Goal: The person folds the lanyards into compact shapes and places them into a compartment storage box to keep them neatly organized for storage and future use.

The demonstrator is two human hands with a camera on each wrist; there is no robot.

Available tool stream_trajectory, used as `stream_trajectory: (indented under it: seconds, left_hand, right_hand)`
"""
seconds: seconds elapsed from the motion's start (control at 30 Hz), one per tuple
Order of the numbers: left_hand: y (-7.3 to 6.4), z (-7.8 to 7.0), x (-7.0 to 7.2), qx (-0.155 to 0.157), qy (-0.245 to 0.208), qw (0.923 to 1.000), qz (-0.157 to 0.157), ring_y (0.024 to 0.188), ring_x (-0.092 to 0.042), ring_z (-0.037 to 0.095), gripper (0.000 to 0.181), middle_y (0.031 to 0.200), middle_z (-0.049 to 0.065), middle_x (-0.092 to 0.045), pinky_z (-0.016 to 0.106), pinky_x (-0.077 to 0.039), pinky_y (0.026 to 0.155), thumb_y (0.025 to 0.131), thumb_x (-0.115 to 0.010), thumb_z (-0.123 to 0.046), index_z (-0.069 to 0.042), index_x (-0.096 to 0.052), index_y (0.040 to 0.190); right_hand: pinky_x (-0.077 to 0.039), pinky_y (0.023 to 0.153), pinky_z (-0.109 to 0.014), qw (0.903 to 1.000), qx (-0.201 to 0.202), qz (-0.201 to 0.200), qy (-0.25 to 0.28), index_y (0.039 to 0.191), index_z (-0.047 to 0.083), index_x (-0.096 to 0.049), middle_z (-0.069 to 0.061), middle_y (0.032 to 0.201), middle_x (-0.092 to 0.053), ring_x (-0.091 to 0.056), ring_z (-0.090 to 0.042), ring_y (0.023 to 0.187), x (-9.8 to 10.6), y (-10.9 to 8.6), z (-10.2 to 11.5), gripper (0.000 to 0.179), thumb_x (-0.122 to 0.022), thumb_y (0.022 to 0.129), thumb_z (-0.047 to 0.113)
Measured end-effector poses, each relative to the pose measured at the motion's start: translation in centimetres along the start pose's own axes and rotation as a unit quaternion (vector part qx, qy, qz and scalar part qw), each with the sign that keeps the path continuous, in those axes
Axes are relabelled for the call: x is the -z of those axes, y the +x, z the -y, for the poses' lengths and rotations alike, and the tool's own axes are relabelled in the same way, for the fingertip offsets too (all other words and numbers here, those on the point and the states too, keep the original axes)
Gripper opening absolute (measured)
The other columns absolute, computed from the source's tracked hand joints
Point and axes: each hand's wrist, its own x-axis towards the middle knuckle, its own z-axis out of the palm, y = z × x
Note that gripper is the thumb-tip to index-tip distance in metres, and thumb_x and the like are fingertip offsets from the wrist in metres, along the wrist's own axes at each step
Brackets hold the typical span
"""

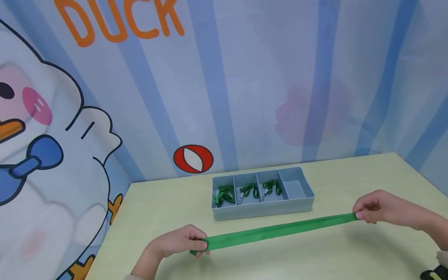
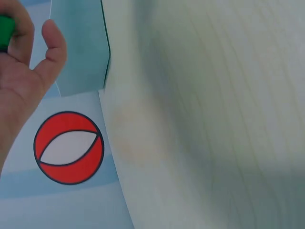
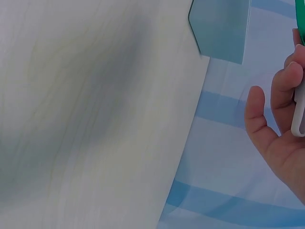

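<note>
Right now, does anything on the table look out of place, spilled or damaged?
Nothing stands out. The hands, left and right, hold the green strap stretched flat. The grey tray sits square; three compartments hold green lanyards, the rightmost none.

In your head view, the ends of the green strap vanish inside each grip, so you cannot tell how they finish. Your left hand and right hand are both cut at the wrist by the frame. The green bundles in the grey tray, near the tabletop's far edge, are too small to make out beyond some metal clips. A dark object at the lower right corner is mostly cut off. In your left wrist view only a sliver of green shows at the frame's edge. Your right wrist view shows a white piece cropped by the edge.
</note>
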Motion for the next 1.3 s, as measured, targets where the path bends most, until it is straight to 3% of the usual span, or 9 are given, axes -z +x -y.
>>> stream_trajectory:
  seconds: [0.17, 0.33, 0.6, 0.73, 0.83, 0.97, 1.1, 1.3]
  left_hand:
    - [-0.8, 0.5, 0.6, 0.007, 0.0, 0.9993, -0.035, 0.078, -0.051, 0.013, 0.034, 0.07, -0.003, -0.057, 0.028, -0.04, 0.076, 0.095, -0.055, -0.019, 0.015, -0.058, 0.095]
    - [-1.2, 0.9, 0.9, 0.023, -0.012, 0.9965, -0.079, 0.081, -0.052, 0.014, 0.036, 0.07, -0.006, -0.059, 0.031, -0.041, 0.079, 0.094, -0.056, -0.022, 0.014, -0.059, 0.098]
    - [-1.2, 1.3, 0.9, 0.069, -0.072, 0.98, -0.172, 0.074, -0.057, 0.01, 0.036, 0.085, 0.0, -0.065, 0.026, -0.051, 0.075, 0.092, -0.06, -0.021, 0.007, -0.062, 0.113]
    - [-1.4, 0.9, 0.9, 0.071, -0.081, 0.9772, -0.183, 0.076, -0.058, 0.012, 0.037, 0.088, 0.001, -0.065, 0.028, -0.052, 0.078, 0.092, -0.059, -0.02, 0.006, -0.059, 0.119]
    - [-1.6, 0.6, 0.9, 0.073, -0.082, 0.9768, -0.184, 0.075, -0.058, 0.012, 0.035, 0.087, 0.001, -0.066, 0.029, -0.053, 0.078, 0.091, -0.061, -0.019, 0.006, -0.062, 0.115]
    - [-2.2, 0.2, 0.8, 0.075, -0.07, 0.9805, -0.168, 0.072, -0.058, 0.012, 0.031, 0.081, 0.0, -0.066, 0.028, -0.053, 0.076, 0.091, -0.061, -0.019, 0.008, -0.065, 0.107]
    - [-2.4, -0.3, 0.8, 0.055, -0.053, 0.986, -0.148, 0.071, -0.054, 0.013, 0.032, 0.074, 0.0, -0.061, 0.028, -0.053, 0.075, 0.094, -0.057, -0.019, 0.012, -0.062, 0.102]
    - [-2.2, -0.3, 1.0, 0.041, -0.035, 0.9788, -0.197, 0.069, -0.051, 0.012, 0.03, 0.071, 0.0, -0.058, 0.027, -0.05, 0.073, 0.095, -0.054, -0.02, 0.007, -0.062, 0.105]
  right_hand:
    - [-0.038, 0.049, -0.032, 0.9997, -0.016, -0.014, -0.013, 0.097, -0.004, -0.062, -0.011, 0.066, -0.049, -0.043, -0.025, 0.057, 0.3, -0.3, -0.1, 0.016, -0.05, 0.096, 0.005]
    - [-0.038, 0.049, -0.031, 0.9994, -0.019, -0.022, -0.02, 0.096, 0.001, -0.064, -0.011, 0.066, -0.048, -0.044, -0.024, 0.058, 0.6, -0.5, -0.1, 0.015, -0.049, 0.096, 0.005]
    - [-0.038, 0.05, -0.032, 0.9997, -0.02, -0.015, -0.009, 0.097, -0.002, -0.063, -0.012, 0.067, -0.047, -0.045, -0.023, 0.059, 0.6, -0.5, -0.2, 0.016, -0.048, 0.096, 0.004]
    - [-0.039, 0.05, -0.032, 0.9995, -0.024, -0.018, -0.013, 0.098, -0.002, -0.063, -0.011, 0.067, -0.048, -0.046, -0.023, 0.059, 0.7, -0.4, -0.2, 0.017, -0.048, 0.097, 0.005]
    - [-0.038, 0.05, -0.031, 0.9994, -0.025, -0.02, -0.015, 0.098, -0.002, -0.063, -0.011, 0.066, -0.047, -0.045, -0.023, 0.059, 0.8, -0.5, -0.1, 0.017, -0.048, 0.096, 0.005]
    - [-0.038, 0.05, -0.031, 0.9992, -0.025, -0.023, -0.021, 0.098, -0.002, -0.064, -0.01, 0.066, -0.048, -0.044, -0.022, 0.058, 0.9, -0.5, 0.1, 0.017, -0.048, 0.096, 0.005]
    - [-0.037, 0.05, -0.03, 0.9984, -0.032, -0.033, -0.033, 0.098, -0.001, -0.064, -0.008, 0.067, -0.05, -0.045, -0.022, 0.059, 0.9, -0.5, 0.3, 0.016, -0.049, 0.096, 0.006]
    - [-0.038, 0.05, -0.031, 0.998, -0.039, -0.036, -0.035, 0.099, -0.001, -0.064, -0.007, 0.067, -0.051, -0.047, -0.022, 0.06, 0.9, -0.4, 0.5, 0.017, -0.05, 0.096, 0.007]
